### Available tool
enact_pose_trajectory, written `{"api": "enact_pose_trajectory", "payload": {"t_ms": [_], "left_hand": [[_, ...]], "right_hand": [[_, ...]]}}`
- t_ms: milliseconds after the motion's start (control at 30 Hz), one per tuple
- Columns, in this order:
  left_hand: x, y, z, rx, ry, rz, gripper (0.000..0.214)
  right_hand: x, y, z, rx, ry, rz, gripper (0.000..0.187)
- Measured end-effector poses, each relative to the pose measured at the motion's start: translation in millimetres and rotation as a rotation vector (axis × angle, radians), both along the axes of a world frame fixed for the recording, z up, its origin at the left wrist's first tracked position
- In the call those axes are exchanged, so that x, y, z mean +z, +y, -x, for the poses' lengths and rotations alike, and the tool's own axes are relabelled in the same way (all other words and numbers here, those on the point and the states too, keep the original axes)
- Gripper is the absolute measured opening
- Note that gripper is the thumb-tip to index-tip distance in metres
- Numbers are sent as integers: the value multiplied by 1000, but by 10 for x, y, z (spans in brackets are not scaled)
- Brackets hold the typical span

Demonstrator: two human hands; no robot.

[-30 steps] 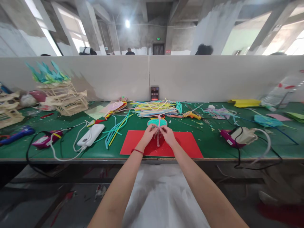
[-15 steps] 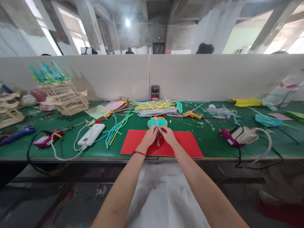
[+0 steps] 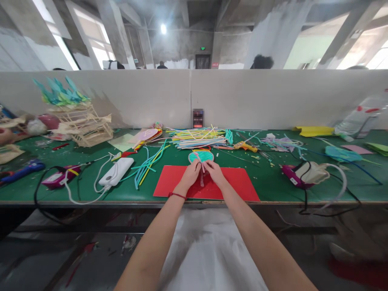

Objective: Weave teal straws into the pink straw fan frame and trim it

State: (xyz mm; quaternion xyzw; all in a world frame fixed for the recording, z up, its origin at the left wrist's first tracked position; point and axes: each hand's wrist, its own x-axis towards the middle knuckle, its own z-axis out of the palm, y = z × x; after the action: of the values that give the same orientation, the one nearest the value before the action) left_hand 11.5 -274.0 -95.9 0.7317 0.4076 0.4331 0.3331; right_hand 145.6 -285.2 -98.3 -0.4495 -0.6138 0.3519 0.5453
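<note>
Over the red sheet, my left hand and my right hand meet with fingertips pinched close together. Between them is a thin pink strip, its upper part slanting to the left. Just beyond the fingers lies a round turquoise fan-like piece with a pink rim. Its narrow pinkish stem points toward me below the fingertips. My fingers cover the join between disc and stem. A red cord circles my left wrist.
Colourful strips are piled behind the disc. Loose strips, a white power strip and cables lie left. A yellow-handled tool and a purple plug block are right. A wooden-stick model stands left; another person's hand is at the edge.
The pink strip's upper end has tipped leftward, and a short end shows between my fingers. My hands stay nearly in place. At far left, another person's hand has appeared and the stick frame there has shifted.
</note>
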Motion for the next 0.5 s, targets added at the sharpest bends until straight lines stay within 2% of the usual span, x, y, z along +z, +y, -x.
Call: {"api": "enact_pose_trajectory", "payload": {"t_ms": [200,500], "left_hand": [[-12,11,1,1,5,3,17],[-18,15,10,29,12,24,18]], "right_hand": [[6,-13,9,38,26,23,31],[-14,-1,21,21,13,5,29]]}}
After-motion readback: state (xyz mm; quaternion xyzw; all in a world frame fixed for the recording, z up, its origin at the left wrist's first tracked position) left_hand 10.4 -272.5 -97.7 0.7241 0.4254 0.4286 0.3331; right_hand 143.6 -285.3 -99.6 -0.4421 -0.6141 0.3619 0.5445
